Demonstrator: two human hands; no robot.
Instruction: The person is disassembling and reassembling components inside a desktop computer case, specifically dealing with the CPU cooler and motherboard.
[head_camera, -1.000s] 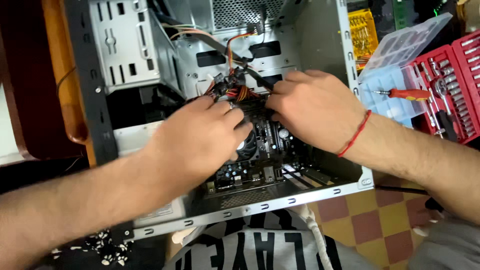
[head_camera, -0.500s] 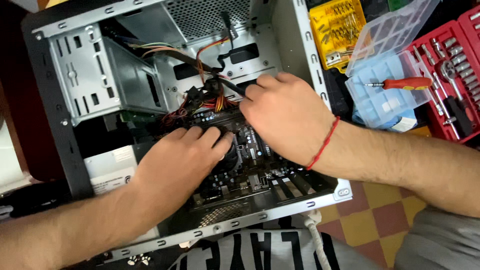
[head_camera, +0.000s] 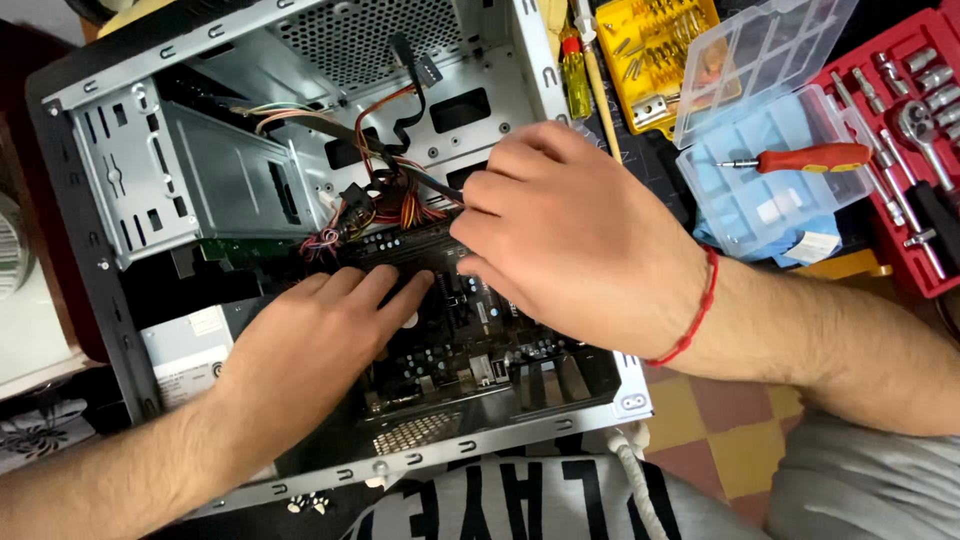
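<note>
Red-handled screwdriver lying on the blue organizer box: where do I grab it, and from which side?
Grip the red handle of the screwdriver, coming straight down from above. It lies flat across the blue organizer box, handle toward the red socket set, thin shaft pointing left; nothing covers the handle.

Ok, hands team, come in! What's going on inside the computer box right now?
Left hand flat on the motherboard. Right hand at the coloured cable bundle, fingertips hidden, grip unclear. Loose cables crowd the spot.

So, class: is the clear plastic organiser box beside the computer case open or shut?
Open. The organiser box has its clear lid swung up and back, baring its blue compartments, with a red-handled screwdriver lying across them.
</note>
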